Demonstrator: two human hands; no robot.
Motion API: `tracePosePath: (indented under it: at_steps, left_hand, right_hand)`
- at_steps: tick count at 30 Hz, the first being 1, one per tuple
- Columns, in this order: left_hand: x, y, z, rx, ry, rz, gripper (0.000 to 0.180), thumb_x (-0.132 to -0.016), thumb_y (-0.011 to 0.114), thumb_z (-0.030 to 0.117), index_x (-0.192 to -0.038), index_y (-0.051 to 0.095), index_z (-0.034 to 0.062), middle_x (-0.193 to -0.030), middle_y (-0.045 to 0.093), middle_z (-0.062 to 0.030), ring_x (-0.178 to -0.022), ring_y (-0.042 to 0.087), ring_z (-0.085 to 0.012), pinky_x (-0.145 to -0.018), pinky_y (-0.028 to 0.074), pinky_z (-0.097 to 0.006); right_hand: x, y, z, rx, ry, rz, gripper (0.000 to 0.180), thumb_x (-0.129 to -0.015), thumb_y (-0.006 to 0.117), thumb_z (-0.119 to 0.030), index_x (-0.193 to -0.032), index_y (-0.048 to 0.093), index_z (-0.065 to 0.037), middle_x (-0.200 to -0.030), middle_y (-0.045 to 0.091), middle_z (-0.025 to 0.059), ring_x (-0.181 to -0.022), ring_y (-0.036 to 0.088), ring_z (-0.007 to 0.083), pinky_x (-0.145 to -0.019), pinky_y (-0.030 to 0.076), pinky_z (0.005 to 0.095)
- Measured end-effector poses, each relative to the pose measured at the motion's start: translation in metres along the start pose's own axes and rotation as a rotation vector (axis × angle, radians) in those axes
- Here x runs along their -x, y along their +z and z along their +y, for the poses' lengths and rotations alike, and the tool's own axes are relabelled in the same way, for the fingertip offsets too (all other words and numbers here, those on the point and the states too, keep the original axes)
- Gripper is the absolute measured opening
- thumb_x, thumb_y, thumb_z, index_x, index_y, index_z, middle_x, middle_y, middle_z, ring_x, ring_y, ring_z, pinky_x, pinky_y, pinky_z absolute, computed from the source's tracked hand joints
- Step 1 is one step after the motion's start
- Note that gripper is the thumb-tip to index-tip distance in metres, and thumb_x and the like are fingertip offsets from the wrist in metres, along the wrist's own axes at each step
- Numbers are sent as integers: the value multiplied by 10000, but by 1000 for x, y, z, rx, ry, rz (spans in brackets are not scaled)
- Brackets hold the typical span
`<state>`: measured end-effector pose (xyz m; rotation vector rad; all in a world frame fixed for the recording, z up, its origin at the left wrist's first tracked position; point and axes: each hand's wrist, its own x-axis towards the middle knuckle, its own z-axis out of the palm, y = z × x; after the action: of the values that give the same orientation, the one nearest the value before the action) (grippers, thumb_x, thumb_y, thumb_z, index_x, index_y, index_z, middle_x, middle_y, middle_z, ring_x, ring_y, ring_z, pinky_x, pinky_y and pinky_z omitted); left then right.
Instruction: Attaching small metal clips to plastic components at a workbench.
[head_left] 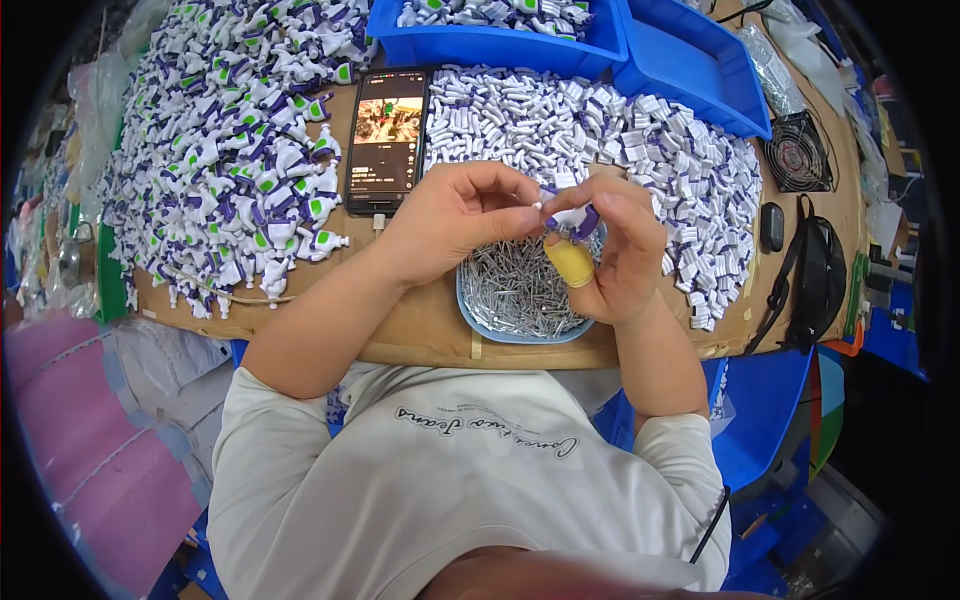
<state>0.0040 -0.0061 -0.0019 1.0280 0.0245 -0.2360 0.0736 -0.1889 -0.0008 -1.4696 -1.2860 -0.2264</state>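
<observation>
My right hand [625,240] grips a small white-and-purple plastic toy part [572,219] between its fingers and thumb. A yellow cover [570,262] is wrapped round that thumb. Close beside it, my left hand [475,215] pinches a tiny white piece [539,205] at its fingertips; its exact kind is too small to tell. The two hands almost meet. Below them stands a light blue bowl [530,340] full of loose metal screws or pins, partly covered by my hands.
A big heap of white, purple and green toy bodies [240,150] lies left. White limb parts [500,110] and blocky white parts [710,220] pile behind and right. A phone [388,140], blue bins [690,65], a small fan [798,152] and a black pouch [818,280] surround them.
</observation>
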Motion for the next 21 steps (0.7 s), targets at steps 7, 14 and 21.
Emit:
tracePosePath:
  at_steps: [7, 14, 21]
  left_hand:
    - [-2, -1, -7, -131, 245, 183, 203, -833, 654, -8, -1028, 604, -32, -973, 628, -71, -902, 602, -112, -804, 500, -237]
    - [-1, 0, -6, -314, 356, 182, 171, -827, 656, -8, -989, 624, -51, -1049, 584, -81, -904, 597, -113, -795, 506, -236]
    - [1, 2, -5, -355, 346, 184, 155, -825, 663, 4, -969, 635, -46, -1046, 582, -78, -893, 596, -111, -767, 512, -231]
  right_hand:
    - [-9, -1, -12, 31, 301, -22, 505, -766, 648, -9, -1248, 498, -31, -1018, 571, 145, -787, 592, 218, -722, 467, 299]
    - [-15, -1, -16, 68, 430, -113, 419, -754, 626, -27, -1169, 565, -31, -996, 611, 134, -789, 623, 253, -685, 526, 317]
    - [-13, -3, -13, 126, 407, -122, 398, -747, 645, -27, -1140, 587, -36, -1024, 642, 105, -849, 616, 215, -715, 492, 298]
